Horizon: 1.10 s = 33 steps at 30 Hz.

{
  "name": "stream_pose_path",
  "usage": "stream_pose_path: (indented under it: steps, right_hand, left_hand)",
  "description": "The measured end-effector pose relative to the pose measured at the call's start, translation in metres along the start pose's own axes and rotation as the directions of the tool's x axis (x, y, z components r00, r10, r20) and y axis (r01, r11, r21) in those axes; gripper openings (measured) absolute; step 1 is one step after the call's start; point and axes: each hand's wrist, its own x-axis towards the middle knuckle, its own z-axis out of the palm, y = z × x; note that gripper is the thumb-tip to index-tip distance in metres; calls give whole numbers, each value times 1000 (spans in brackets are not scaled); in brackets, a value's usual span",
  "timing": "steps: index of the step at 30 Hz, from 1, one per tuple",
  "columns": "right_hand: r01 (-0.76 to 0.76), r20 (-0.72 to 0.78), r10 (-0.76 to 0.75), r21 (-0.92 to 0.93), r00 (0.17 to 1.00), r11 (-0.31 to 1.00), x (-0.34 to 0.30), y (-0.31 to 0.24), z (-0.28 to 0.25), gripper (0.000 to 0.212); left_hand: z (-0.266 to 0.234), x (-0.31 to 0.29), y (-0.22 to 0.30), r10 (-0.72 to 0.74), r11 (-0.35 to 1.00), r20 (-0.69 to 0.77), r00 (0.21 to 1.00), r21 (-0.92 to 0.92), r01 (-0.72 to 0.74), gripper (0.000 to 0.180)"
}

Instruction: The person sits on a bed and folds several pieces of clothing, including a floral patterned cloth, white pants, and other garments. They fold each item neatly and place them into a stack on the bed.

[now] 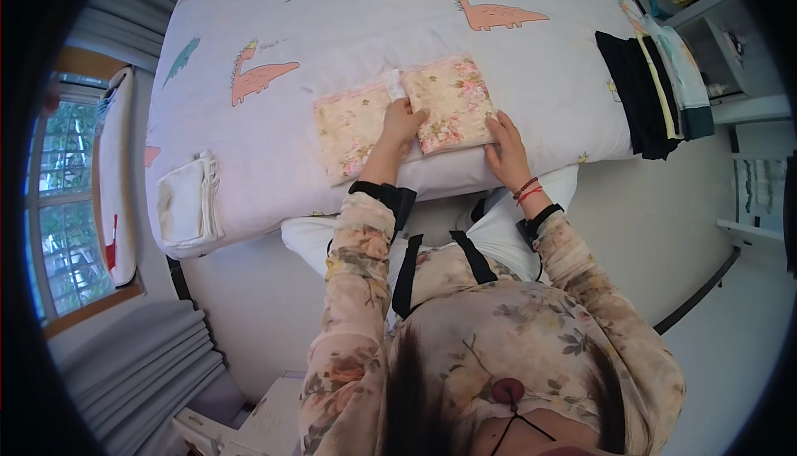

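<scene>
On the near edge of the bed lies a cream floral cloth with pink flowers and a pink border. It shows as a left panel (pixel 353 130) and a folded right panel (pixel 452 100), side by side; whether they are one piece I cannot tell. My left hand (pixel 402 126) is closed at the gap between the panels, its thumb over the right panel's left edge. A bit of white shows just above its fingers. My right hand (pixel 508 147) grips the right panel's lower right corner between thumb and fingers.
The bed (pixel 390 20) has a pale dinosaur-print cover. Folded white cloths (pixel 187 200) lie at its left corner. Black folded clothes (pixel 633 95) and a light garment (pixel 677 66) hang over the right edge. Shelves (pixel 714 45) stand beyond, and a window (pixel 70 198) is at left.
</scene>
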Motion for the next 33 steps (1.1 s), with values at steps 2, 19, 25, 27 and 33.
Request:
stream_pose_path:
  steps: [2, 19, 25, 27, 33]
  right_hand:
    - [28, 31, -28, -19, 999, 999, 1, 6, -1, 47]
    - [91, 231, -152, 254, 961, 963, 62, -83, 67, 32]
    - [-143, 555, 3, 210, 832, 967, 84, -78, 98, 37]
    - [-340, 616, 92, 299, 782, 892, 82, -64, 103, 36]
    - [-719, 723, 223, 502, 654, 481, 84, -76, 92, 30]
  left_hand:
    - [-7, -11, 21, 256, 905, -137, 957, 383, -187, 40]
    - [-34, -128, -25, 499, 130, 137, 856, 964, -231, 65]
    - [-72, -149, -40, 812, 326, -121, 571, 906, -271, 61]
    - [-89, -151, -52, 695, 638, -423, 581, 736, -227, 57]
    - [-100, -151, -68, 531, 842, -572, 625, 435, -318, 54]
